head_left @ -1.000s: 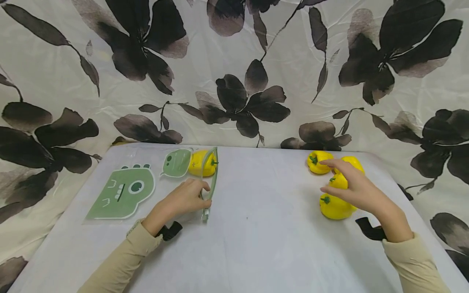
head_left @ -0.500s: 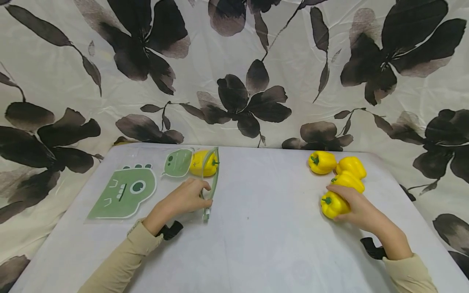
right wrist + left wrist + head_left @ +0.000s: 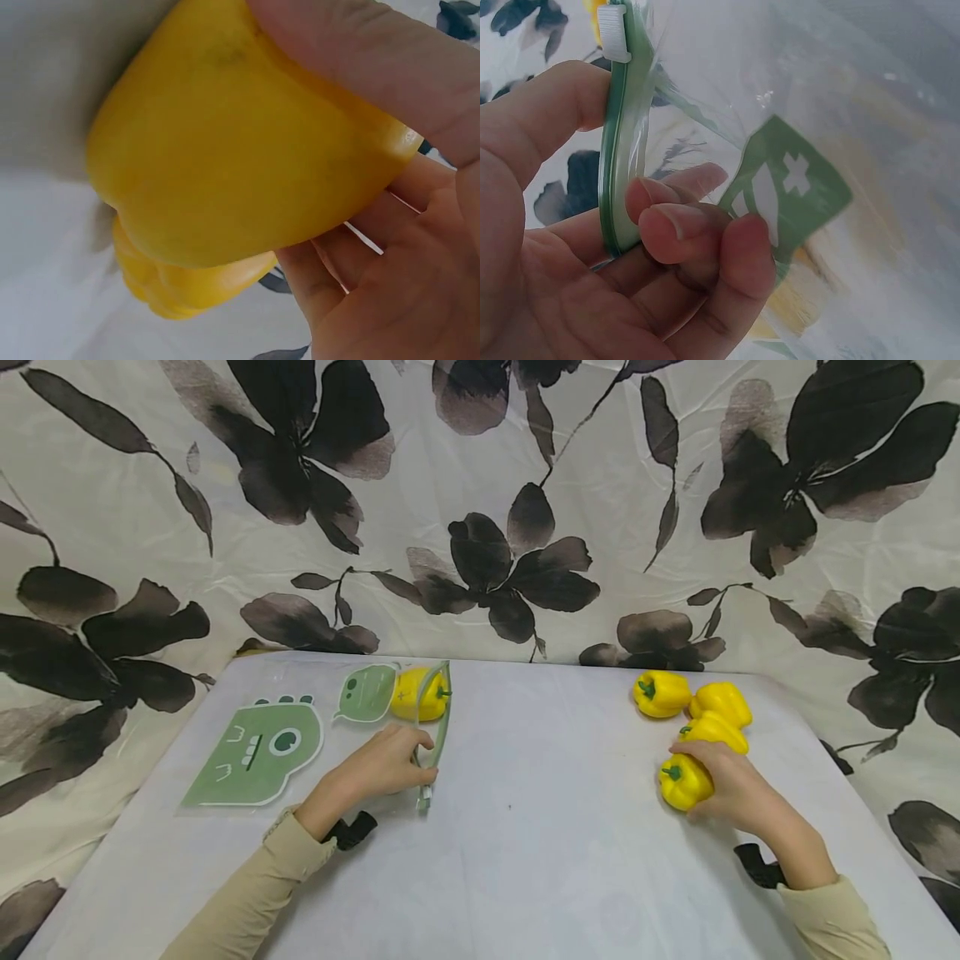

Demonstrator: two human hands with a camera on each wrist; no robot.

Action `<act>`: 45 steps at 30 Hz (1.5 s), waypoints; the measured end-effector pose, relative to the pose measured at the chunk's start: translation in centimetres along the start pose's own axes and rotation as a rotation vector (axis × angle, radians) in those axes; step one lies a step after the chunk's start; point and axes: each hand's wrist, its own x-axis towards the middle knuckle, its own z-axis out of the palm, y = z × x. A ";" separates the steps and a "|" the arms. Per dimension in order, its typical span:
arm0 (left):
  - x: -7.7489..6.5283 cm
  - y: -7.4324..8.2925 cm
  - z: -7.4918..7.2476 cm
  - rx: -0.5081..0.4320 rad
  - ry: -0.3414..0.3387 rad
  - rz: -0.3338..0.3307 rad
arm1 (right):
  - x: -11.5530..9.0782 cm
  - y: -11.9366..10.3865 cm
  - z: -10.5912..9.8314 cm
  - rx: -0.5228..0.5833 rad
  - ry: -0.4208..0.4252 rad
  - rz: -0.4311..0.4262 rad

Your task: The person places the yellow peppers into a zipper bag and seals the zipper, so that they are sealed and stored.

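My left hand [image 3: 384, 763] holds the opening edge of a clear zip bag [image 3: 258, 760] with green cartoon prints. In the left wrist view, the bag's green zip strip [image 3: 613, 176] runs between thumb and curled fingers, a white slider [image 3: 616, 34] above. One yellow bell pepper [image 3: 422, 695] lies inside the bag near its mouth, green stem toward the opening. My right hand [image 3: 738, 787] grips the nearest loose yellow bell pepper [image 3: 684, 783], thumb on the near side and fingers around the far side. The right wrist view shows this pepper [image 3: 240, 150] close up.
Beyond the right hand lie three more yellow bell peppers: one at the back left [image 3: 662, 694], one at the back right [image 3: 721, 704] and one just behind the held pepper [image 3: 712, 732]. A floral cloth [image 3: 480, 460] hangs behind the white table [image 3: 517, 868].
My right hand has come down from above the peppers and moved toward the near one, taking hold of it. The left hand keeps its grip on the bag.
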 end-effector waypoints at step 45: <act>0.0 0.1 -0.2 -0.005 -0.004 -0.003 | 11.9 -16.4 0.7 0.692 0.567 -0.231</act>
